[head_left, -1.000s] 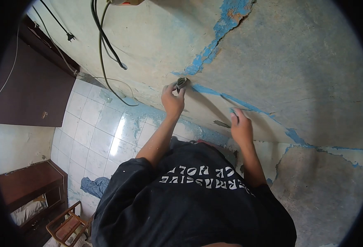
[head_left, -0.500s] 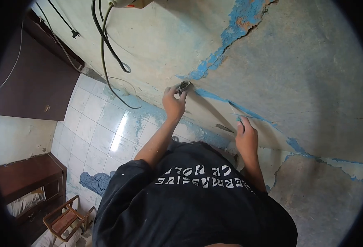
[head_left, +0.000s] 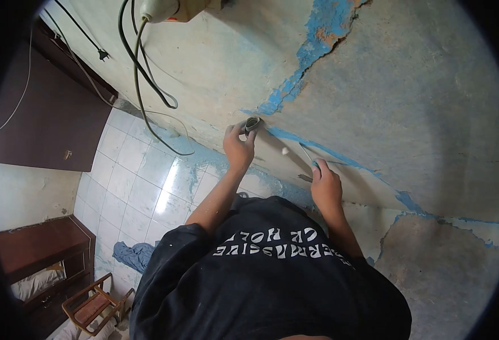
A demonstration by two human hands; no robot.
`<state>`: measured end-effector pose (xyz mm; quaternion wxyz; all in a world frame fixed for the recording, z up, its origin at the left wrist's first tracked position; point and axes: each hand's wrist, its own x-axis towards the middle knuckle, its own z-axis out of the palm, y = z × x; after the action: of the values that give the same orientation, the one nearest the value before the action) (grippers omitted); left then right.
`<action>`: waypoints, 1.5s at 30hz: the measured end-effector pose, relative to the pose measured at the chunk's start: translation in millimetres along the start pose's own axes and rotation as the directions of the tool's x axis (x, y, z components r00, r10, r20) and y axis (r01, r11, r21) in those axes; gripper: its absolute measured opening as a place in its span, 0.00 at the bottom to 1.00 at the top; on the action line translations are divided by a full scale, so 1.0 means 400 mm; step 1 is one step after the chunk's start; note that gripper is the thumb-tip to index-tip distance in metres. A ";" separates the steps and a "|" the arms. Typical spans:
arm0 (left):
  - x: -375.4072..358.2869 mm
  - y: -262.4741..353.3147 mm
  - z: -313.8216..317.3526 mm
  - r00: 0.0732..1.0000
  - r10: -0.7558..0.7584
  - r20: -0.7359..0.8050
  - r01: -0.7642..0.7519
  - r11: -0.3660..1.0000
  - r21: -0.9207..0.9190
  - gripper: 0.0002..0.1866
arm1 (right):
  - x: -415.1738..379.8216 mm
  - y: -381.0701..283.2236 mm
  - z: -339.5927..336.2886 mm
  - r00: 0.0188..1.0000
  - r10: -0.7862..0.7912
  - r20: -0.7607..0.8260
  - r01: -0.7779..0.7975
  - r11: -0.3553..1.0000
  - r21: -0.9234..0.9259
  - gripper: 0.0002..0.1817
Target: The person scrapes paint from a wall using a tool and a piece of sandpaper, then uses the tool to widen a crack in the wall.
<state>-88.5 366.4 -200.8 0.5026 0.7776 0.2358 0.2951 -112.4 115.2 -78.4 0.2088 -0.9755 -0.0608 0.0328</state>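
My left hand [head_left: 239, 148] is closed around a rolled grey sheet [head_left: 252, 123], its open end facing up, close against the wall. My right hand [head_left: 326, 184] grips a thin-bladed tool with a green handle [head_left: 316, 165]. Its narrow tip points up and left, just below a strip of exposed blue paint [head_left: 340, 154] on the wall [head_left: 374, 107]. Between the two hands shows a small white lump [head_left: 285, 151]. Whether the tool is a scraper or a screwdriver I cannot tell.
Looped cables [head_left: 138, 73] hang from a fixture at the top. A black plug [head_left: 103, 55] dangles at upper left. Tiled floor [head_left: 142, 164] with blue-grey dust lies left. Beyond are a crumpled cloth [head_left: 133, 256], a wooden chair [head_left: 94, 306] and a brown cabinet [head_left: 43, 243].
My right hand has moved left with the tool, nearer my left hand. A white lump now shows between them. My left hand keeps its hold on the rolled sheet.
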 end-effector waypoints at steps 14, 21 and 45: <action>-0.008 0.003 -0.002 1.000 -0.001 -0.011 0.001 1.000 0.022 0.20 | -0.021 0.023 -0.015 0.997 -0.039 -0.064 0.047 0.991 0.127 0.15; -0.012 -0.003 0.011 0.999 -0.013 -0.030 0.012 1.000 -0.002 0.19 | -0.006 0.023 0.090 0.993 -0.083 -0.086 0.089 0.994 0.065 0.15; -0.008 0.008 0.003 0.999 -0.002 -0.034 0.002 1.000 0.005 0.19 | -0.014 0.029 0.083 0.992 -0.068 -0.110 0.079 0.992 0.096 0.15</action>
<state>-89.9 362.4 -199.1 0.4969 0.7736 0.2456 0.3072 -119.5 117.5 -113.3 0.2616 -0.9612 -0.0836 -0.0242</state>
